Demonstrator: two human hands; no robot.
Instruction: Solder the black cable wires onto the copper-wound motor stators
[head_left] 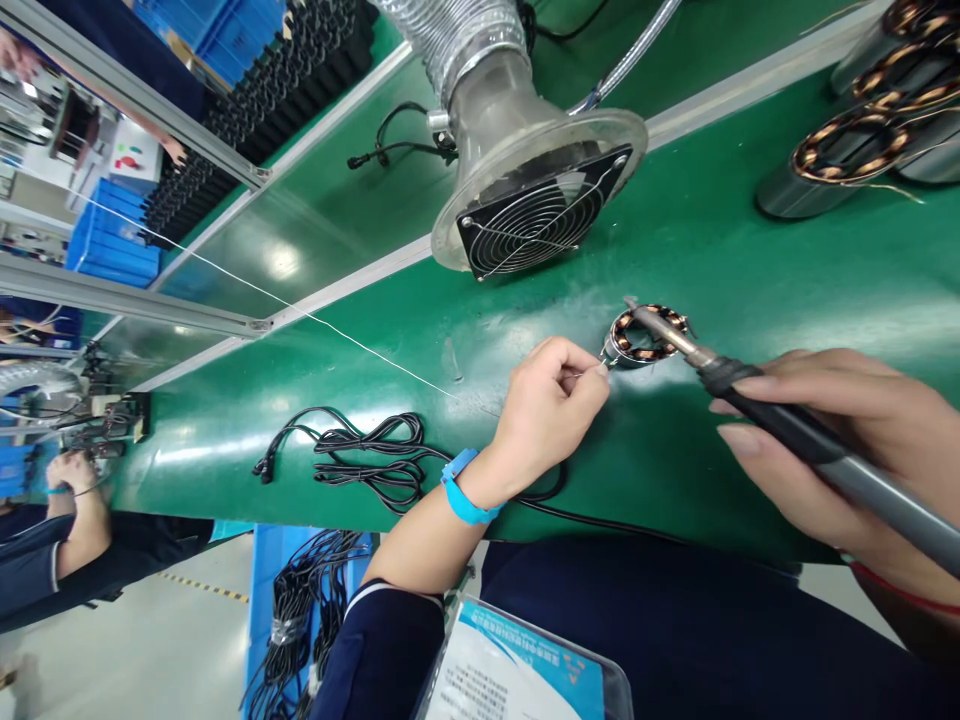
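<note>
My right hand (847,430) grips a soldering iron (810,435) by its dark handle. The iron's metal tip reaches over the copper-wound ring of a small motor stator (651,335) on the green bench. With thumb and forefinger pinched, my left hand (551,410) holds thin solder wire (330,325) at the stator's left rim. That wire trails off to the upper left. Whether the iron's tip touches the stator, I cannot tell. A blue band circles my left wrist.
A round fume extractor hood (540,210) with a fan grille hangs behind the stator. More wound stators (825,170) stand at the upper right. Coiled black cables (375,445) lie left of my forearm. A blue bin (262,560) holds cables, and a co-worker's hands (71,470) show at far left.
</note>
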